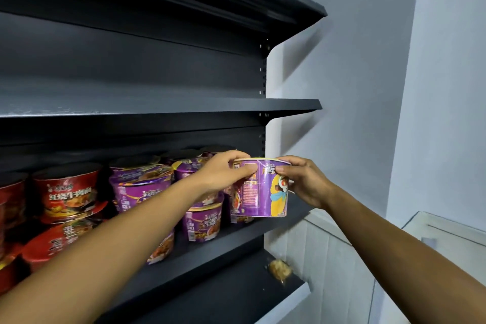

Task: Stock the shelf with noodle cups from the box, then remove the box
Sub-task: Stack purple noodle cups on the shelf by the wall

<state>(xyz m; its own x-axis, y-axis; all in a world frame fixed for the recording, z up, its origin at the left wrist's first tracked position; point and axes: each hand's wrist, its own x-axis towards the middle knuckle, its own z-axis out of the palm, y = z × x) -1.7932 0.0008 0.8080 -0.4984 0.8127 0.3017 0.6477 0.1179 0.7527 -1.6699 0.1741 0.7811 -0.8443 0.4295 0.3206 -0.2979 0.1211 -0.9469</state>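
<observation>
Dark grey metal shelving (157,108) fills the view from 9 to 1 o'clock, and its stocked board (236,239) runs down toward 6 o'clock. Red noodle cups with printed paper lids (68,192) sit stacked at 8 o'clock, and stacked purple noodle cups (142,187) crowd in just beside them toward the centre. The purple round noodle cup with a cartoon figure on its side (263,192) is upright at about 5 o'clock, over the right end of the board and close against the nearest purple stack; whether its base touches the board cannot be told. The likely trouble is here. The stacks lean unevenly, so pushing this cup in could nudge a neighbour and topple one forward. It also sits near the board's open end and front edge, so letting go too soon could drop it. The left hand (223,173) curls over the rim from 9 o'clock, fingers and thumb pinching it. The right hand (302,181) grips the rim and upper wall from 3 o'clock. No box can be made out with certainty.
</observation>
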